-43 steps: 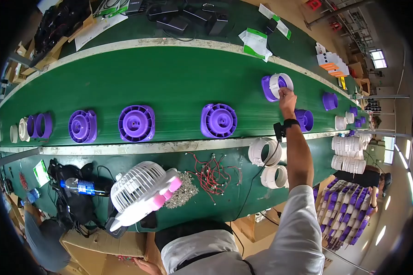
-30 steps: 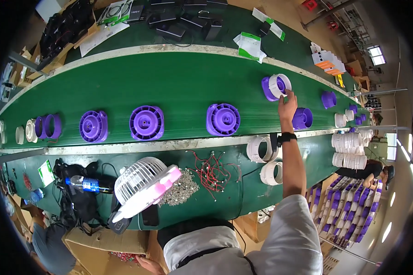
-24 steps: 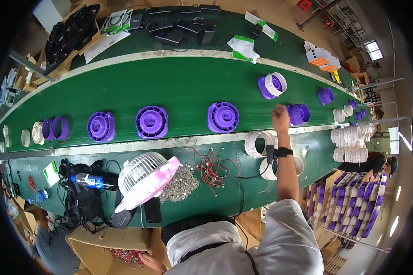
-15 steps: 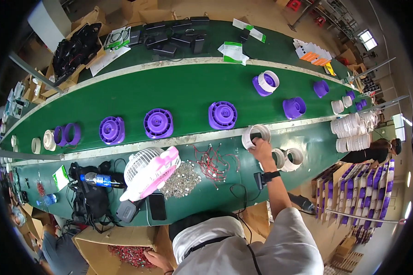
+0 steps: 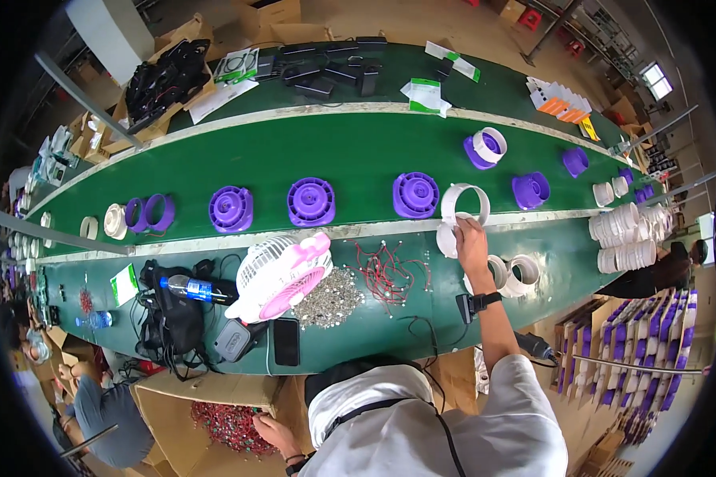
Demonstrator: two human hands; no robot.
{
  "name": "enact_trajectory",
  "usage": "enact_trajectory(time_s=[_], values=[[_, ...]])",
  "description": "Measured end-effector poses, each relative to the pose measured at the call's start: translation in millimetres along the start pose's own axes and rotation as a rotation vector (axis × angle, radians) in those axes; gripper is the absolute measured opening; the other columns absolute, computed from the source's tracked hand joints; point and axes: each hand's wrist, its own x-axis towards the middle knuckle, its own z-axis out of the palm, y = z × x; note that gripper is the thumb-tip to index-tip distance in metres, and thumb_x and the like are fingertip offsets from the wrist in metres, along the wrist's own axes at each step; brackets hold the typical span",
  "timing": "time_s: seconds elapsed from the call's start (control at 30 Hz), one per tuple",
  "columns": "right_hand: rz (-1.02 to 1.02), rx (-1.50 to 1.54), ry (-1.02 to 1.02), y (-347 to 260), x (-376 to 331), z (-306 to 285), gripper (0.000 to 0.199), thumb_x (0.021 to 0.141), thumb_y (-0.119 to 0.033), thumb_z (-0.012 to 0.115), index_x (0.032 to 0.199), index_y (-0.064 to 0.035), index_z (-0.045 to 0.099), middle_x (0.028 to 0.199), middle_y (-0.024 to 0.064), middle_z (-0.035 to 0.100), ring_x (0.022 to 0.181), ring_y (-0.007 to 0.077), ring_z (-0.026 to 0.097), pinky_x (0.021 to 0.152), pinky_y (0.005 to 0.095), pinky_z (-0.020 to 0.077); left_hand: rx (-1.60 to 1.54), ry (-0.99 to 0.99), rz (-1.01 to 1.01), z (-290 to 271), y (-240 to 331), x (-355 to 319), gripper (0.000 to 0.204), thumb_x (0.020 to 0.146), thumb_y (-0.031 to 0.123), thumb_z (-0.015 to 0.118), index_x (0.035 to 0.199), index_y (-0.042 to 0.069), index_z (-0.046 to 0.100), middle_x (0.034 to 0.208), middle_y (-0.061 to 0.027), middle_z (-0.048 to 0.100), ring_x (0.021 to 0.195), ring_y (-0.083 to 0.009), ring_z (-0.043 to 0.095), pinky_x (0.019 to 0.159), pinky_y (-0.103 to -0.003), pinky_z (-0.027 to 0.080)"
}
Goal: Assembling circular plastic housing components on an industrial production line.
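Observation:
My right hand is closed on a white plastic ring, tipped up at the near rim of the green belt. A second rounded white piece hangs just below the ring by my fingers; whether the two are joined I cannot tell. To the right of my wrist, another white ring stands on the table with one more beside it. Low in the picture, my left hand reaches into a cardboard box. Its fingers are curled together at a heap of small red parts, the tips hard to see.
Purple round housings line the green belt. A white-and-pink fan, a pile of small metal parts, red wires and a phone lie on the near table. Stacked white rings stand far right.
My right hand has lifted and tipped the white ring, moving it toward the belt, so its opening now faces me. My left hand stays at the red parts. The whole view has shifted.

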Motion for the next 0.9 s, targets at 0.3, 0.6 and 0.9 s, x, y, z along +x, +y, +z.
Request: enact_trajectory(time_s=[0.3,0.6,0.9], values=[[-0.130,-0.043,-0.181,24,63,86,0.015,0.085,-0.005,0.063,0.099,-0.0025,0.068,0.093,0.0205,0.067,0.092,0.0399,0.064,0.084,0.0487,0.0523,0.026,0.003,0.007,-1,1,0,0.027,0.098,0.017,0.041,0.091,-0.006,0.053,0.088,-0.0234,0.058,0.082,-0.0382,0.053,0.077,-0.045,0.043],[-0.099,-0.106,-0.320,41,71,108,0.017,0.087,-0.012,0.064,0.102,-0.0056,0.068,0.101,0.0213,0.068,0.098,0.0405,0.065,0.086,0.0505,0.0524,-0.003,0.026,0.018,-3,5,1,0.026,0.098,0.016,0.041,0.092,-0.006,0.053,0.089,-0.0234,0.058,0.082,-0.0382,0.052,0.079,-0.046,0.042],[-0.066,-0.081,-0.319,46,75,96,0.018,0.088,-0.014,0.065,0.104,-0.0055,0.067,0.104,0.0215,0.068,0.098,0.0425,0.064,0.087,0.0516,0.0511,0.010,0.007,0.018,-5,-6,10,0.025,0.098,0.015,0.041,0.093,-0.006,0.053,0.090,-0.0229,0.058,0.083,-0.0379,0.053,0.080,-0.045,0.043]])
